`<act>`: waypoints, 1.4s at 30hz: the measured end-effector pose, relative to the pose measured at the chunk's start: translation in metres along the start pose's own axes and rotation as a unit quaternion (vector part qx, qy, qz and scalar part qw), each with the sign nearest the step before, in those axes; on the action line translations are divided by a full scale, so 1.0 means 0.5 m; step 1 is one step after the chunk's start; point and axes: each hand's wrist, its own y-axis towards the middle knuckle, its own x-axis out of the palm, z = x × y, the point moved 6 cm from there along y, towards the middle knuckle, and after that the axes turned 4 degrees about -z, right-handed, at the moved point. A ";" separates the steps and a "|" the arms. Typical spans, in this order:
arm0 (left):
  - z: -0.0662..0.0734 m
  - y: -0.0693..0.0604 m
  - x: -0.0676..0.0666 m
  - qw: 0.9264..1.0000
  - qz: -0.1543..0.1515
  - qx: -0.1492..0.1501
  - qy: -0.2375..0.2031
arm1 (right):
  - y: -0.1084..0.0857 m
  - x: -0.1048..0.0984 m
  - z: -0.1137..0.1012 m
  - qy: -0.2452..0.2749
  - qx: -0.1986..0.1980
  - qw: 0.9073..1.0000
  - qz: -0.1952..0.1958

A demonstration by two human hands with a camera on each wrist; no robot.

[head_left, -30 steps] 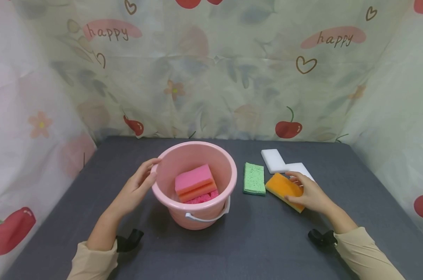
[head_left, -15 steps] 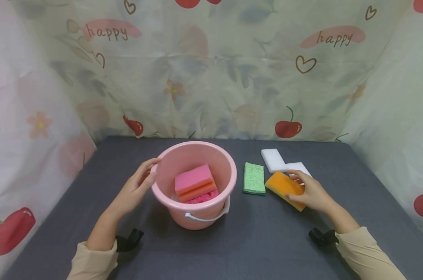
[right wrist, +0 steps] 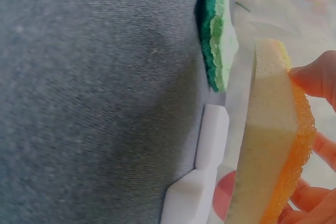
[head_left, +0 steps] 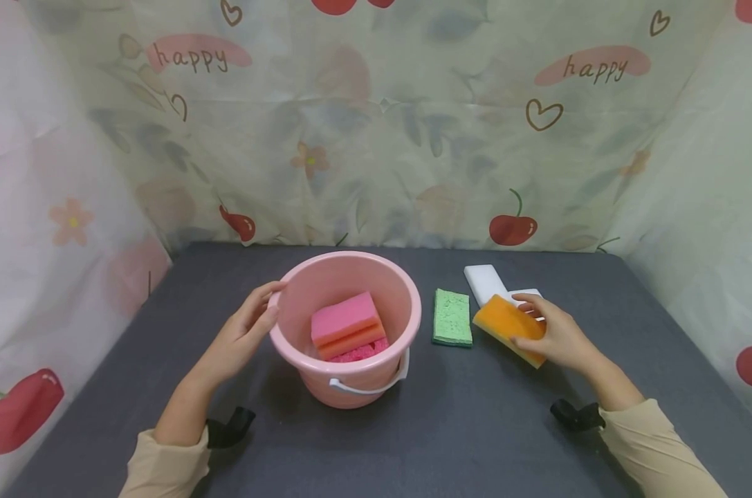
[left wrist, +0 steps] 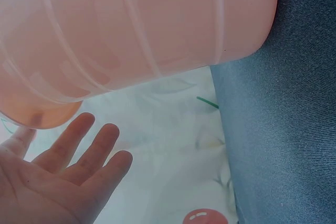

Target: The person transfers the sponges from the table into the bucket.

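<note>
My right hand (head_left: 562, 335) pinches an orange sponge (head_left: 506, 324) with a pale yellow side between thumb and fingers. In the right wrist view the sponge (right wrist: 268, 135) is raised off the table, tilted. My left hand (head_left: 241, 335) touches the left rim of a pink bucket (head_left: 319, 387) with its fingertips; in the left wrist view its fingers (left wrist: 100, 150) are spread and fairly straight beside the bucket wall (left wrist: 173, 19). Inside the bucket, a pink and orange sponge (head_left: 344, 318) lies on a textured, deep pink piece (head_left: 360, 351), mostly hidden.
Right of the bucket lies a green sponge (head_left: 452, 317) with a darker underside. Two white sponges (head_left: 484, 285) lie behind the orange one, the nearer partly covered by it and my hand. The bucket's white handle (head_left: 369, 392) hangs in front. Patterned cloth (head_left: 382, 173) encloses the dark table (head_left: 438, 443).
My right hand has lifted the orange sponge off the table, its near end rising slightly and moving a little to the right. The left hand and bucket have stayed put.
</note>
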 end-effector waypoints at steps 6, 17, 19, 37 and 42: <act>0.000 0.000 0.000 1.000 -0.002 -0.001 -0.001 | 0.002 -0.012 -0.007 0.003 0.001 1.000 0.004; 0.000 0.001 -0.001 1.000 0.003 0.002 0.005 | 0.004 -0.032 -0.022 0.009 0.007 1.000 0.009; 0.000 0.001 -0.001 1.000 0.004 -0.001 0.008 | 0.006 -0.036 -0.028 0.007 0.001 1.000 0.014; -0.001 0.002 -0.001 1.000 -0.001 -0.008 0.009 | 0.017 -0.070 -0.068 0.023 -0.017 0.999 0.024; -0.001 0.002 0.000 1.000 -0.001 -0.012 0.012 | 0.019 -0.076 -0.078 0.022 -0.028 0.999 0.030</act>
